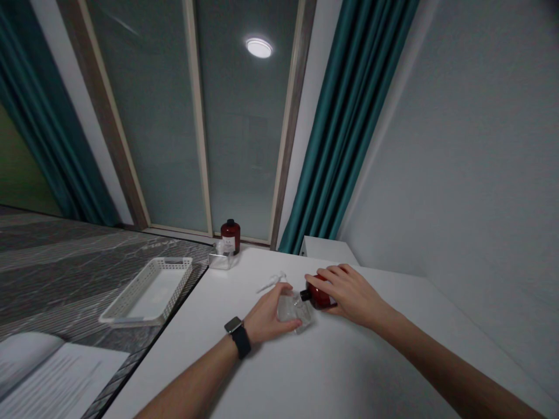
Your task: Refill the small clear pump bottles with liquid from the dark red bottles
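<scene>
My left hand (274,314), with a dark watch on its wrist, is wrapped round a clear, see-through bottle (293,309) on the white table. Gripped in my right hand (347,294) is a dark red-brown bottle (318,294), tilted onto its side with its black neck end (305,295) pointing left. That black end is over the clear bottle's upper right side; whether they touch I cannot tell. A white pump head (271,283) with a thin tube lies on the table just behind my left hand. My fingers hide parts of both bottles.
Toward the table's far left corner stand another red-brown bottle (230,235) with a white label and a clear box (220,258). A white basket (163,291) and an open book (65,372) lie on the dark surface at left. A wall borders the right.
</scene>
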Tool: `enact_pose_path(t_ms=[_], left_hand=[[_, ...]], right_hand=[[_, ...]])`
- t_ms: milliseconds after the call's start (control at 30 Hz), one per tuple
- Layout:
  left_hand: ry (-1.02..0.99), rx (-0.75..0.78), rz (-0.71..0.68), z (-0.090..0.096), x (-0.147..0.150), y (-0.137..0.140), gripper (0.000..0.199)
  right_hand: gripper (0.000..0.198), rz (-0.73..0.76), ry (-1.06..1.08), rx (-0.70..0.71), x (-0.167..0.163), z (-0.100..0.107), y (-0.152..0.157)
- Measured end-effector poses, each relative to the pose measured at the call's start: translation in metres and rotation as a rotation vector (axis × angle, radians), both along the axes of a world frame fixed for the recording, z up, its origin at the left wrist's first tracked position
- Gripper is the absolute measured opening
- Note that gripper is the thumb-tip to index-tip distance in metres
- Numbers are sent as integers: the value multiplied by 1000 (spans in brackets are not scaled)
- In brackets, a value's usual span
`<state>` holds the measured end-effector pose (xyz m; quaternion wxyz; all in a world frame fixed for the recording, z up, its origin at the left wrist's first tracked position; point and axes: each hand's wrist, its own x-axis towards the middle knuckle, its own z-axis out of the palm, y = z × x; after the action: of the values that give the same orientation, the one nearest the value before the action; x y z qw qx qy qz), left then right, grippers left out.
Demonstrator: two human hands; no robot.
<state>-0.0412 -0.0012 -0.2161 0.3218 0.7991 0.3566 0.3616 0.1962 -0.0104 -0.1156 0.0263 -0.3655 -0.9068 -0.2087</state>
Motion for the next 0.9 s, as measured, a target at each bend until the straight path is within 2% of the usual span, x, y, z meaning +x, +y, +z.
enact_pose_path(t_ms=[900], left_hand=[[-26, 9, 11, -1, 1, 0, 58]], right_hand=[[68, 19, -21, 19, -1, 3, 1]])
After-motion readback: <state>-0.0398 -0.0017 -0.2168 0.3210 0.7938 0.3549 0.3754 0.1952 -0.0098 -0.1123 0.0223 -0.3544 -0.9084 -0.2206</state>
